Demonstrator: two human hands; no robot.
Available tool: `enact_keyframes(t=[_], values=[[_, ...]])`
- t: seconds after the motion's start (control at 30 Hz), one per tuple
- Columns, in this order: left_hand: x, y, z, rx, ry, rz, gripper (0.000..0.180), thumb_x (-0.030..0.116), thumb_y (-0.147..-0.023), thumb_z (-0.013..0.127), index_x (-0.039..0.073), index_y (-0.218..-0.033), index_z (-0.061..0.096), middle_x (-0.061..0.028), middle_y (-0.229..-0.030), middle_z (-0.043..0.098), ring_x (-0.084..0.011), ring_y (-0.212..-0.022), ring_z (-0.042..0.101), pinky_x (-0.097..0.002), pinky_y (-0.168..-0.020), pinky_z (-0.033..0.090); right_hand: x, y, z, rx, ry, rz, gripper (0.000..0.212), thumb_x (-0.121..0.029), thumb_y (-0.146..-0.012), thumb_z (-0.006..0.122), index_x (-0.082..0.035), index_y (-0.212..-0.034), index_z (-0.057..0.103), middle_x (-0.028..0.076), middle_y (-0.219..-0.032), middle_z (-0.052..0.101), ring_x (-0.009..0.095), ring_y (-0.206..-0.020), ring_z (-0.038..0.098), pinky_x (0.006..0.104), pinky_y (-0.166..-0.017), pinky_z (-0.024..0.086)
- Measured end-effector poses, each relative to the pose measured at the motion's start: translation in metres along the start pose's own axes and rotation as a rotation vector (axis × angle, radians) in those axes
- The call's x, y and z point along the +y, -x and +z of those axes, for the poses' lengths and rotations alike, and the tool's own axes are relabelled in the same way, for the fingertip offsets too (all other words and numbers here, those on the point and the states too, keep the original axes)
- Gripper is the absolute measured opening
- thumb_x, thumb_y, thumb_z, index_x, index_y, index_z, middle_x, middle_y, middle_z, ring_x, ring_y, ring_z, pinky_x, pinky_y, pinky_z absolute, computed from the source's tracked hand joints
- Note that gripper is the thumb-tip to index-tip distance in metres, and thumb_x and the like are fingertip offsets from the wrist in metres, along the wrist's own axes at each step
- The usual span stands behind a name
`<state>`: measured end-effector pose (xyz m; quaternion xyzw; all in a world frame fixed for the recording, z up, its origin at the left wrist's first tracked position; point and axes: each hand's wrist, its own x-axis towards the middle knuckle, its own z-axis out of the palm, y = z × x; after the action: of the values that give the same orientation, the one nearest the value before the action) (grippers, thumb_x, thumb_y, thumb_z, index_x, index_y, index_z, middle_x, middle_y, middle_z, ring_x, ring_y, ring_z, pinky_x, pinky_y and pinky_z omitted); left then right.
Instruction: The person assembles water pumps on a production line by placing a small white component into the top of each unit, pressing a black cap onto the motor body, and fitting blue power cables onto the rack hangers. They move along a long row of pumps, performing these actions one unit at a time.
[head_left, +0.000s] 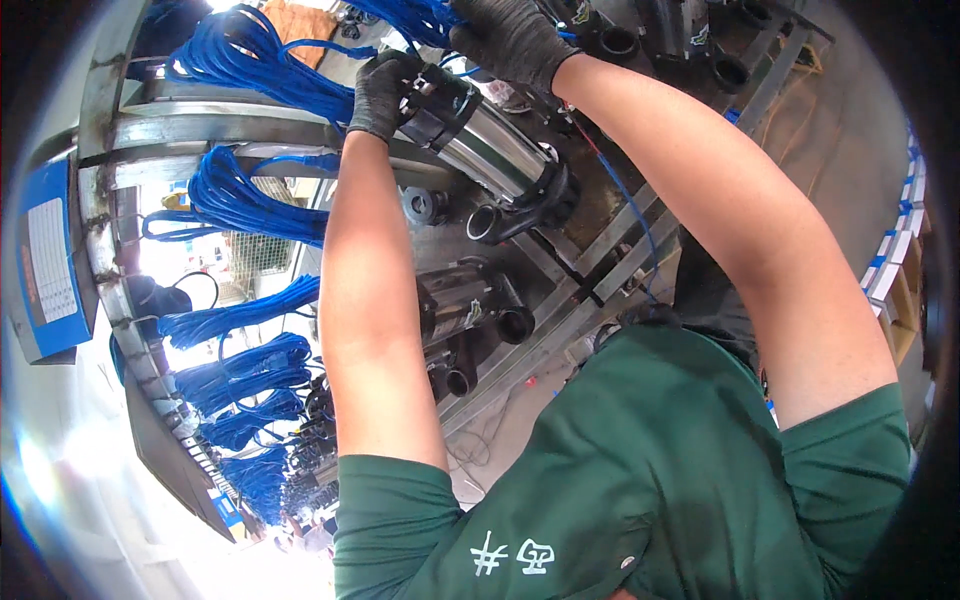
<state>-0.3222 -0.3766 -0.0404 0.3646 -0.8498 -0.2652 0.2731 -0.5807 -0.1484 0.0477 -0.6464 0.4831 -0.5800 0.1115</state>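
Both my hands wear dark gloves and reach to the upper part of the head view. My left hand [378, 95] is closed at the top end of a steel-bodied submersible pump [495, 145], right beside a coil of blue cable [250, 65]. What its fingers grip is hidden. Higher and to the right, my right hand [510, 40] has curled fingers next to another blue cable bundle [410, 18]; what it holds cannot be made out. The pump stands tilted, with a black base and a round black outlet at its lower end.
A metal frame rail [110, 190] runs down the left, with more blue cable coils [240, 195] hanging along it. Further pumps [455, 305] stand below. A blue box [50, 265] is at far left. More black pump parts [700, 55] sit at upper right. Boxes [900, 235] line the right.
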Motion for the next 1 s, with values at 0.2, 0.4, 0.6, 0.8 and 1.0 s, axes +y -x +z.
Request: enact_keyframes(t=[0.2,0.4,0.6,0.8,1.0], values=[[0.013,0.011,0.000,-0.028,-0.041,0.002,0.011,0.011,-0.081,0.064,0.012,-0.090,0.070,-0.0030,-0.085,0.065,-0.0200,-0.077,0.064,-0.0375,-0.068,0.056,0.003,-0.004,0.005,-0.031,0.004,0.025,0.014,-0.018,-0.081,0.070,-0.008,-0.090,0.068,0.018,-0.086,0.068,0.036,-0.079,0.067,0.0456,-0.069,0.052],[0.080,0.049,0.012,-0.166,-0.967,0.378,0.019,0.024,-0.081,0.068,0.009,-0.092,0.070,-0.0135,-0.094,0.070,-0.0299,-0.090,0.068,-0.0400,-0.080,0.054,0.021,-0.011,0.025,-0.034,0.007,0.016,0.015,-0.020,-0.081,0.070,-0.008,-0.090,0.068,0.018,-0.086,0.068,0.035,-0.079,0.067,0.0453,-0.070,0.052],[0.230,0.122,0.074,-0.223,-0.937,0.112,0.033,0.036,-0.091,0.055,0.008,-0.081,0.068,-0.0128,-0.067,0.068,-0.0323,-0.069,0.068,-0.0443,-0.069,0.052,0.039,-0.019,0.040,-0.035,0.016,0.016,0.017,-0.021,-0.081,0.070,-0.008,-0.090,0.068,0.017,-0.086,0.068,0.035,-0.079,0.067,0.0449,-0.070,0.052],[0.267,0.117,0.098,-0.322,-0.638,0.106,0.042,0.048,-0.095,0.057,0.007,-0.097,0.063,-0.0164,-0.080,0.068,-0.0353,-0.078,0.069,-0.0476,-0.067,0.054,0.052,-0.022,0.047,-0.033,0.022,0.017,0.018,-0.023,-0.081,0.070,-0.008,-0.090,0.068,0.017,-0.086,0.069,0.034,-0.079,0.067,0.0446,-0.071,0.052],[0.196,0.049,0.085,-0.327,-0.937,0.103,0.031,0.031,-0.094,0.052,0.013,-0.108,0.073,-0.0150,-0.105,0.073,-0.0315,-0.101,0.069,-0.0455,-0.085,0.054,0.063,-0.023,0.053,-0.044,0.018,0.037,0.019,-0.025,-0.082,0.070,-0.008,-0.090,0.068,0.017,-0.086,0.069,0.034,-0.079,0.067,0.0442,-0.071,0.052]])
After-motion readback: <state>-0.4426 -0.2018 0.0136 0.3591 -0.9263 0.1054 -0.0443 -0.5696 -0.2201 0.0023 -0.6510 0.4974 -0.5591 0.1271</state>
